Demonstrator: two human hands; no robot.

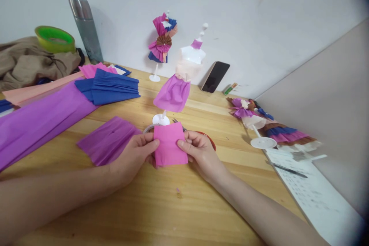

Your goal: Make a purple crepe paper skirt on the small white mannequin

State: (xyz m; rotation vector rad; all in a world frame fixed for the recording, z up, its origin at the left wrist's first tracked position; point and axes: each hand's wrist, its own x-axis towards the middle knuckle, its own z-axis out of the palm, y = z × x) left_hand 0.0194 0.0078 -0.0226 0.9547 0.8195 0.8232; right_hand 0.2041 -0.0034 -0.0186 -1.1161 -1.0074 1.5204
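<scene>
Both hands hold a small pink crepe-paper piece (169,144) just above the wooden table (184,203). My left hand (135,155) pinches its left edge with thumb on top. My right hand (200,152) pinches the right edge. A purple crepe sheet (108,140) lies flat beside my left hand. Right behind the pink piece stands a small white mannequin (188,59) on a stand, wearing a purple paper skirt (173,94). Scissors with red handles (211,142) and a tape roll (148,128) lie partly hidden behind my hands.
Long purple (37,121), peach and blue folded crepe sheets (111,86) lie at the left. A second dressed mannequin (162,42) stands at the wall; a third (259,121) lies at the right. A phone (215,77), a steel flask (85,29), a green bowl (54,39), paper with a pen (288,170) are around.
</scene>
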